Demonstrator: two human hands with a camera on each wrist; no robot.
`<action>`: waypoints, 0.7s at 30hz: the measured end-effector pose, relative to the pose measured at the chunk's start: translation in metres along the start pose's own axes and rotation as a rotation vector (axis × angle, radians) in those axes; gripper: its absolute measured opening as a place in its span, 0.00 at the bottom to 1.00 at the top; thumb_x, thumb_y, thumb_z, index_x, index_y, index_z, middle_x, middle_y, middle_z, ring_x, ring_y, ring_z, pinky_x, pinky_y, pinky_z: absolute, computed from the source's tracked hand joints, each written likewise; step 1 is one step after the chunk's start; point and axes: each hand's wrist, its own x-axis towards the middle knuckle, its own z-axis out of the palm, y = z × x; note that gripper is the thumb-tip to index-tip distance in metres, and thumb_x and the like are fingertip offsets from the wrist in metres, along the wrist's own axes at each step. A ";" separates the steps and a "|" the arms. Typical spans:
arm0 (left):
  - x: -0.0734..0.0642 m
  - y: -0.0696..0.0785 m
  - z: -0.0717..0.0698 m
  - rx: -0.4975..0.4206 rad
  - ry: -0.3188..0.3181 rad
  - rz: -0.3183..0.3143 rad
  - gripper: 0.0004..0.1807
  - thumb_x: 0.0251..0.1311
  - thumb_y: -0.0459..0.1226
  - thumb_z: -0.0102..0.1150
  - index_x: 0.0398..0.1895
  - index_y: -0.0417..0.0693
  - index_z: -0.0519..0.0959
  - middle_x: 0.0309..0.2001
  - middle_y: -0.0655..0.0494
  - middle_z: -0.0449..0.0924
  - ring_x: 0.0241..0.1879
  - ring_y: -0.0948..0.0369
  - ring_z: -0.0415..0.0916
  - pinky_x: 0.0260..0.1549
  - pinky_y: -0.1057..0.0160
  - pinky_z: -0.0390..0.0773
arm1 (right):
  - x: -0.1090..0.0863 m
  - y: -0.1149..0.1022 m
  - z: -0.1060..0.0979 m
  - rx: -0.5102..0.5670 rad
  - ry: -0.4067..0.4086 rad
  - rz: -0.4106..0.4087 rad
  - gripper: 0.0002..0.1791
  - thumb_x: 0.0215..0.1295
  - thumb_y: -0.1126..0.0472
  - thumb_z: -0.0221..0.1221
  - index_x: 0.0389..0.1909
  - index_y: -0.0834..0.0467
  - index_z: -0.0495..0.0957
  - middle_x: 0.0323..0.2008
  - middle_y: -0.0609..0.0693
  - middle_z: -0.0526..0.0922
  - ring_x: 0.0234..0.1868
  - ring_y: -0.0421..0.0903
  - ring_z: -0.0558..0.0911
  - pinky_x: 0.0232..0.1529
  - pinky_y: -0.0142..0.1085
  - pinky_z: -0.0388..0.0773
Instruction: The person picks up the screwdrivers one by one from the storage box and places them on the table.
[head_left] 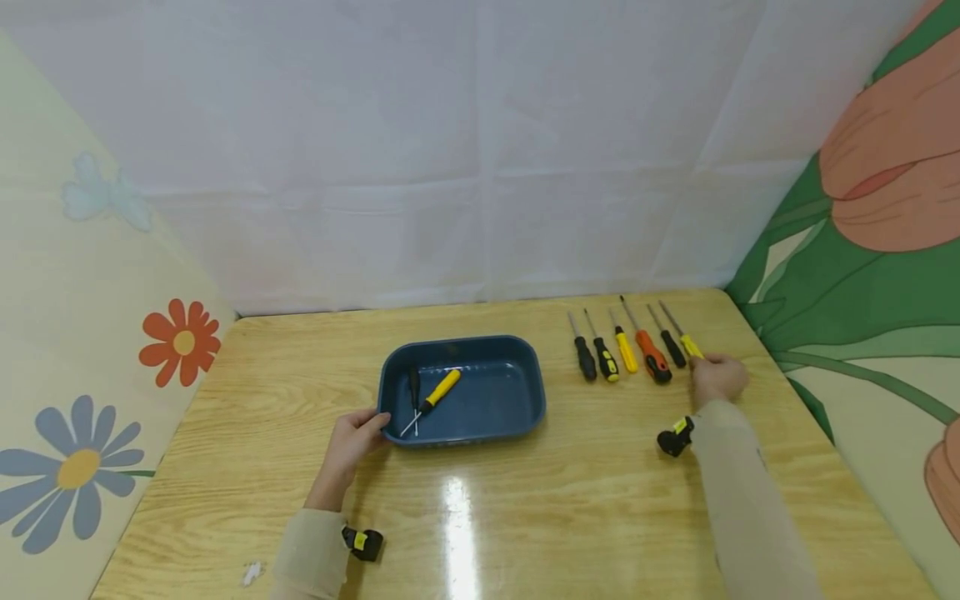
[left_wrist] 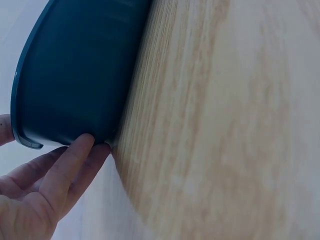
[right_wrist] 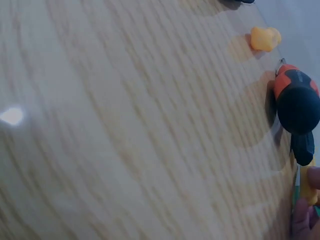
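Observation:
A dark blue tray (head_left: pixel 487 432) stands on the table, holding a black-handled screwdriver (head_left: pixel 414 385) and a yellow-and-black one, their shafts crossed. My left hand (head_left: pixel 354 442) grips the tray's near left corner, thumb over the rim; in the left wrist view its fingers (left_wrist: pixel 70 167) lie against the outer wall. At the right end of a row of screwdrivers, my right hand (head_left: pixel 717 380) holds the yellow handle of a screwdriver (head_left: pixel 691 345), its shaft pointing away. The right wrist view shows fingertips (right_wrist: pixel 301 210) at this handle, mostly cut off by the frame.
Left of my right hand lie a small black screwdriver (head_left: pixel 672 348), an orange-and-black one (head_left: pixel 652 357), a yellow one (head_left: pixel 626 350), a black-and-yellow one (head_left: pixel 605 358) and a black one (head_left: pixel 585 358). White cloth (head_left: pixel 480 167) hangs behind the table. A white scrap (head_left: pixel 252 572) lies front left.

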 end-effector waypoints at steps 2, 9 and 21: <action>0.000 0.000 0.000 -0.003 -0.006 0.001 0.18 0.61 0.31 0.50 0.49 0.23 0.71 0.39 0.39 0.79 0.31 0.61 0.79 0.38 0.58 0.80 | 0.000 0.001 0.000 -0.007 -0.005 -0.001 0.22 0.58 0.61 0.55 0.53 0.65 0.74 0.53 0.62 0.73 0.53 0.56 0.71 0.57 0.43 0.67; 0.000 0.000 -0.001 0.003 -0.011 -0.002 0.19 0.61 0.31 0.49 0.50 0.22 0.71 0.41 0.36 0.78 0.32 0.60 0.79 0.38 0.59 0.80 | 0.000 0.002 -0.001 0.029 0.001 -0.001 0.22 0.56 0.62 0.57 0.53 0.64 0.75 0.50 0.60 0.75 0.49 0.52 0.72 0.53 0.38 0.70; 0.000 0.002 -0.001 -0.006 -0.010 -0.007 0.18 0.62 0.32 0.49 0.50 0.23 0.71 0.41 0.37 0.78 0.32 0.61 0.79 0.39 0.57 0.79 | -0.003 0.002 -0.006 0.308 0.073 0.128 0.20 0.56 0.58 0.60 0.51 0.56 0.78 0.43 0.44 0.78 0.51 0.43 0.72 0.55 0.31 0.68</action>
